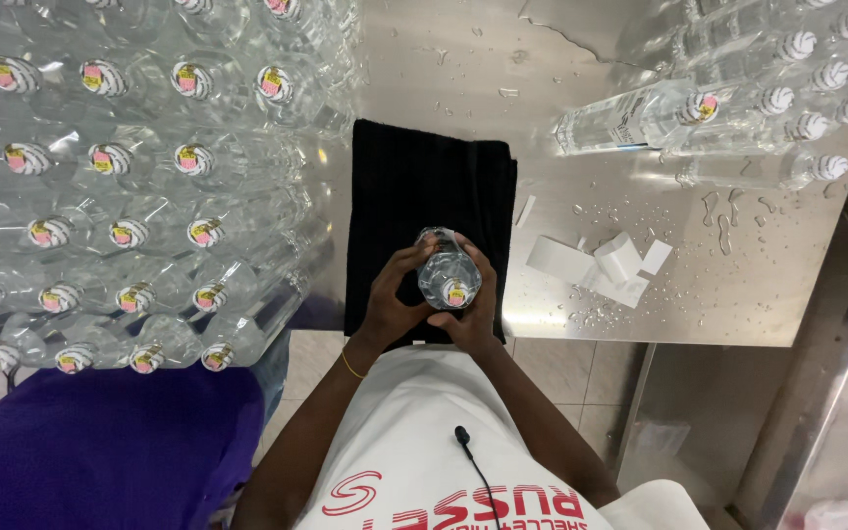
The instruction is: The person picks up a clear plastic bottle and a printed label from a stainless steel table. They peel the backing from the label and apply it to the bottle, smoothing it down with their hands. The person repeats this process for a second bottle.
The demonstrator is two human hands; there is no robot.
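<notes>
Bottle (449,273) of clear plastic stood upright on a black cloth (431,186) spread over the steel worktop (738,285), seen from above with its capped top towards the camera. The left hand (392,299) was curled around its near-left side, fingers closed against the wall, and the right hand (473,319) wrapped the near-right side just below the cap, so both had hold of the same bottle. Filled with liquid, it was probably moderately heavy for its size, and its thin wall would likely dent under a hard squeeze. Water drops lay on the worktop nearby, so the plastic may well have been wet and slippery; the firmest hold would be at the stiffer shoulder and neck, or around the body with the whole palm. To the left rose a large stack of bottles (130,186) lying cap-outward, more bottles (738,108) lay at the far right, and loose white labels (601,265) sat just beside the cloth.
</notes>
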